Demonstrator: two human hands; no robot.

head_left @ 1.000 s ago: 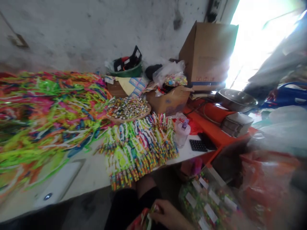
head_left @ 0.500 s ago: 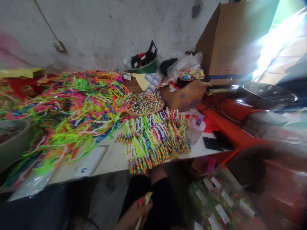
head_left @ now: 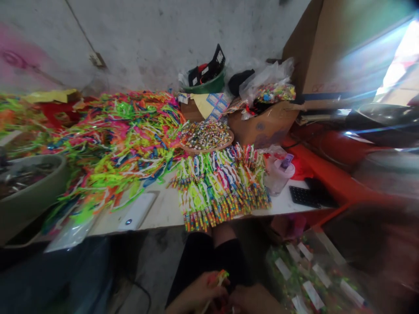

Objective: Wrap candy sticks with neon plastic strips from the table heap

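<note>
Low over the lap, my left hand (head_left: 203, 288) is closed on a small bright strip (head_left: 223, 275). Its green, orange and red end pokes out above the fingers, and a pale length hangs below them. My right hand (head_left: 250, 298) meets the left at the bottom of the view. Its fingers are curled and partly hidden, so what they hold cannot be made out. Ahead on the table, rows of finished-looking bead-ended colourful strips (head_left: 219, 187) overlap at the front edge. A shallow round tray (head_left: 191, 151) of small beads sits behind them.
A large heap of neon strips (head_left: 131, 131) covers the table's left. A white phone (head_left: 139, 211) lies near the front edge, beside a grey basin (head_left: 39, 187). To the right are a plastic cup (head_left: 278, 179), a black calculator (head_left: 304, 196) and a cardboard box (head_left: 262, 124). Labelled bags (head_left: 314, 274) lie below.
My right hand has come into view from the lower right and met the left hand. My left hand still grips the strip. The view has turned slightly left.
</note>
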